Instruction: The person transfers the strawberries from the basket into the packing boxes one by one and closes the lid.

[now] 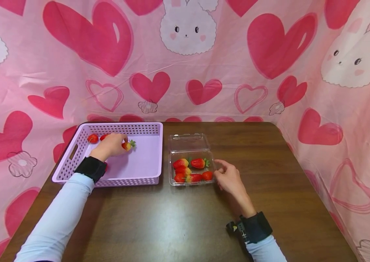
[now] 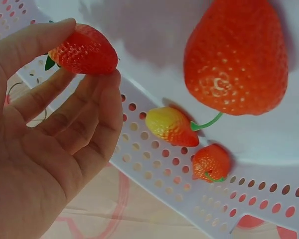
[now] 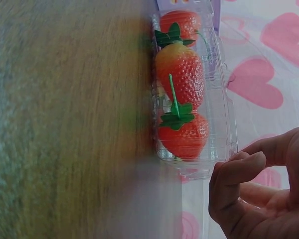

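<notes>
My left hand (image 1: 112, 145) is over the lilac basket (image 1: 145, 160). Its thumb and fingertips pinch a toy strawberry (image 2: 87, 50), red with a yellowish top and green leaves. Three more strawberries lie in the basket: a big red one (image 2: 234, 59), a yellow-and-red one (image 2: 172, 127) and a small round one (image 2: 212, 162). Right of the basket stands a clear plastic box (image 1: 171, 174) with several strawberries (image 1: 198, 163) inside. At the box's right edge, my right hand (image 1: 230, 179) holds the rim between thumb and curled fingers.
The box's clear lid (image 1: 188, 142) is folded back, away from me. Basket and box stand side by side on a brown wooden table (image 1: 159, 222). A pink cloth (image 1: 185, 65) with hearts and rabbits hangs behind and at both sides.
</notes>
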Demonstrator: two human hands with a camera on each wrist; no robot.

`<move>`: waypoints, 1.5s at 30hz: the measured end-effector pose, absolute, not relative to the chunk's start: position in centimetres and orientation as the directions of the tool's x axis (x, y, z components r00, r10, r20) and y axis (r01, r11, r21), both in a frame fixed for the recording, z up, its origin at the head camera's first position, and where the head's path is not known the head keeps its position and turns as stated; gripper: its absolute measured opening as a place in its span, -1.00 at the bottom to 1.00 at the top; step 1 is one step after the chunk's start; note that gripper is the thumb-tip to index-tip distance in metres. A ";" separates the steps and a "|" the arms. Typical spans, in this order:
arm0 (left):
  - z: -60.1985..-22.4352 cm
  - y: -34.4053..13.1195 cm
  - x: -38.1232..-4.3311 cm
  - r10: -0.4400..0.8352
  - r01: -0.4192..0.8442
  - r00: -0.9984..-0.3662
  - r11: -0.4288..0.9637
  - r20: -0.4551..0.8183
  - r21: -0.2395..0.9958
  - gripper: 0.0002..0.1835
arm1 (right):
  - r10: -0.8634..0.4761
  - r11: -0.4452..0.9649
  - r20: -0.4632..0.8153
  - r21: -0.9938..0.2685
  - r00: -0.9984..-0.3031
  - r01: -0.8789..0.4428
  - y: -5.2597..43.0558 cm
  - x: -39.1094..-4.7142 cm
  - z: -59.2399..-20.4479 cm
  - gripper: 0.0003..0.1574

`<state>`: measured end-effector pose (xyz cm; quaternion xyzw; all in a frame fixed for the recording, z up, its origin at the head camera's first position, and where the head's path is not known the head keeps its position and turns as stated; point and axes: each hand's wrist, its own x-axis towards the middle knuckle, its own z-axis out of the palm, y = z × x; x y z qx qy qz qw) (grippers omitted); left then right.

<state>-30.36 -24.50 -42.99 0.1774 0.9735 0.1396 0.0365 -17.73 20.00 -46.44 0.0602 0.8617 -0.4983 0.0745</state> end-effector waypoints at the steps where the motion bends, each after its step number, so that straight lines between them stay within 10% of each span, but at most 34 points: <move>1: -42.9 -24.5 -30.3 0.362 0.343 -0.932 0.895 -0.012 0.285 -0.74 | 0.029 0.495 -0.189 -0.850 -0.982 0.178 20.0 -17.7 -46.5 -0.41; 45: -38.8 -20.5 -28.9 0.359 0.363 -0.930 0.866 0.077 0.345 -0.65 | 0.033 0.498 -0.187 -0.849 -0.982 0.178 19.8 -17.7 -46.3 -0.39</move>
